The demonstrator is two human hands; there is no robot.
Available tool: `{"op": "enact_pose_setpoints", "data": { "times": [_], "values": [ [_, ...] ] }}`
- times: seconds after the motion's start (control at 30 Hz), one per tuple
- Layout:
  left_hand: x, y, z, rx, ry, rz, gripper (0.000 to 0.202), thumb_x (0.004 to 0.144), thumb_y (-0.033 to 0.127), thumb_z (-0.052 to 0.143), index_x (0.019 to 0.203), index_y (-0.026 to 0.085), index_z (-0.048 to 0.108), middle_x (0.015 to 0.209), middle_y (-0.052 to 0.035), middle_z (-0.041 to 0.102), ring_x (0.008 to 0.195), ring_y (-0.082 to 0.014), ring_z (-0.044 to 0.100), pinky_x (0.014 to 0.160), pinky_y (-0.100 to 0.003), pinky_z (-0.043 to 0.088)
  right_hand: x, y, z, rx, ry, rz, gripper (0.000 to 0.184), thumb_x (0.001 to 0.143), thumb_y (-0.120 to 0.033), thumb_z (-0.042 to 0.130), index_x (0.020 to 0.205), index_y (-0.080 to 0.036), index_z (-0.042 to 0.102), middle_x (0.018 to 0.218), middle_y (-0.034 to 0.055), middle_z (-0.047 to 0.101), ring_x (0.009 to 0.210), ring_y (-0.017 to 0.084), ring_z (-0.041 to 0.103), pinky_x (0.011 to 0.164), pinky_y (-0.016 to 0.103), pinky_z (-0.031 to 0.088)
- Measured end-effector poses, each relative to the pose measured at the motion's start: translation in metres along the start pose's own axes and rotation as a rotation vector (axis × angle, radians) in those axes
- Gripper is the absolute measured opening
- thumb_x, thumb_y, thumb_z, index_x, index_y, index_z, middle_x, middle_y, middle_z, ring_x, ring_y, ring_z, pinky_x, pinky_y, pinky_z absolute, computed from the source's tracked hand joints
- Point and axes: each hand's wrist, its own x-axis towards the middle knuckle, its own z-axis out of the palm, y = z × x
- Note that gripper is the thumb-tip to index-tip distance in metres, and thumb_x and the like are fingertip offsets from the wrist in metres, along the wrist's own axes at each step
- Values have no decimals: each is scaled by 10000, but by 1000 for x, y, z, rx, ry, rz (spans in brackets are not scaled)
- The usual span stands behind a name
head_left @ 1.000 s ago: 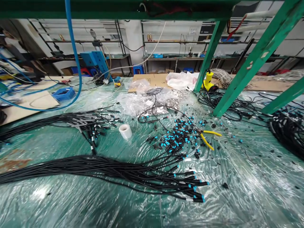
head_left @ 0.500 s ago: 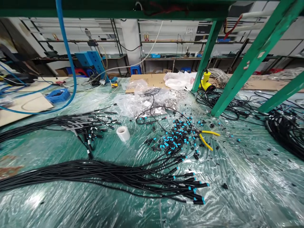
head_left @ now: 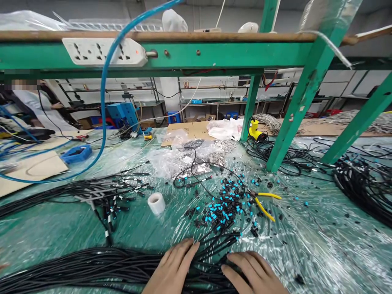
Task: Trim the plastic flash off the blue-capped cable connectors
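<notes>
My left hand rests over a bundle of black cables, its fingers stretched out and lying across them. To its right, my right hand touches the cable ends with its fingers extended and its thumb apart. Black connectors with light-blue tips show just beyond the right fingertips; other cable ends are hidden under both hands. A heap of small black and light-blue caps lies beyond the hands, with yellow-handled pliers at its right side.
A white tape roll stands left of the heap. A second cable bundle lies behind it. Green frame posts rise on the right, and a blue hose loops down at the left. A person stands at far left.
Both my hands have come in from below onto the near cable bundle. The view has tilted up, showing a power strip on the green beam and a person at the left.
</notes>
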Motion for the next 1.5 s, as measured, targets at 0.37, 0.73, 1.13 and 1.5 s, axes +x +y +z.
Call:
{"op": "enact_pose_setpoints", "data": {
  "times": [0.37,0.73,1.13,1.5],
  "values": [
    [74,-18,-24,-270,-44,-180,496,867,490,544,1315,282,516,1210,-55,631,1143,-238,571,1009,-422,461,70,69,13,315,-422,329,518,781,-393,733,1253,-297,544,1287,14,552,1172,223,515,1020,392,437],
    [116,-10,0,-291,-46,-275,289,941,367,419,1107,249,623,1038,-46,638,962,-219,623,873,-391,489,25,170,13,120,-600,722,566,874,-493,534,1365,-216,491,1320,135,532,1171,324,527,974,489,442],
    [108,43,9,-180,-72,67,207,894,376,540,1047,281,641,989,-18,617,919,-205,543,816,-343,429,16,177,11,137,-766,786,698,799,-594,565,1396,-246,465,1380,114,495,1234,338,489,964,452,441],
    [118,35,-17,-1048,250,-477,278,949,408,414,856,186,554,866,-19,572,860,-135,507,806,-246,383,11,182,9,40,-699,783,666,868,-582,468,1432,-230,421,1445,105,441,1268,358,464,986,524,437]
  ]
}}
